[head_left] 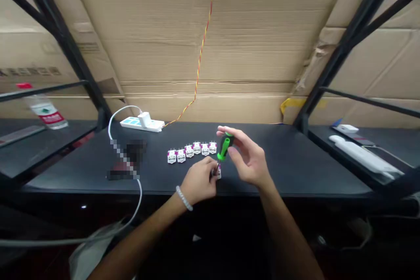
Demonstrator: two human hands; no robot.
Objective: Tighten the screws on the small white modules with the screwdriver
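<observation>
Six white-and-magenta connector modules (192, 150) stand in a row mid-frame on the table (278, 162); left hand (198, 180) clamped on a seventh module (218, 174), right hand (247, 155) clamped on a green-handled screwdriver (225, 146); off-axis pressure risks tip slippage.

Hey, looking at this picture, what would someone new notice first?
The eye goes first to the green-and-black screwdriver in the right hand, its tip down at a small white module beside the left hand, which wears a pale beaded bracelet. Just behind them, a row of white and magenta modules sits on the black table. Farther back, a red-and-yellow twisted wire runs up the cardboard wall.
</observation>
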